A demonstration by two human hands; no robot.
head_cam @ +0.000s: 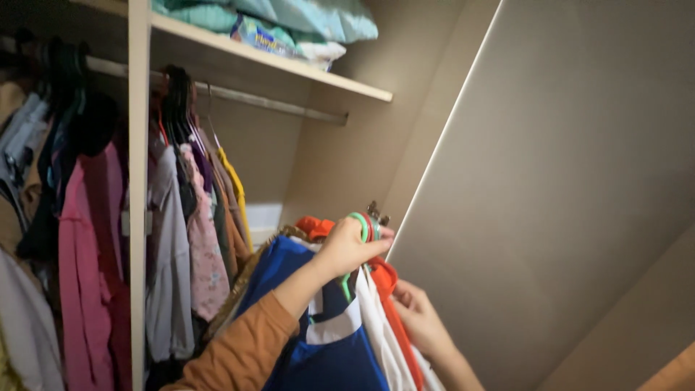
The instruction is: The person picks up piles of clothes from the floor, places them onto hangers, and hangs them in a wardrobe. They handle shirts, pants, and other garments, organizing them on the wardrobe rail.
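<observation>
Open wardrobe, seen from in front. The left hand point(352, 246), in an orange sleeve point(242, 347), is clenched around a bunch of hanger hooks point(365, 224), green and red among them, held up near the open wardrobe door point(565, 188). Hanging from the hooks: a blue garment point(329, 355), a white garment point(376, 318) and an orange garment point(387, 279). The right hand point(420, 315) touches these clothes from the door side; whether it grips them cannot be told. Further clothes hang from the rail point(275, 105) under the shelf point(289, 69).
</observation>
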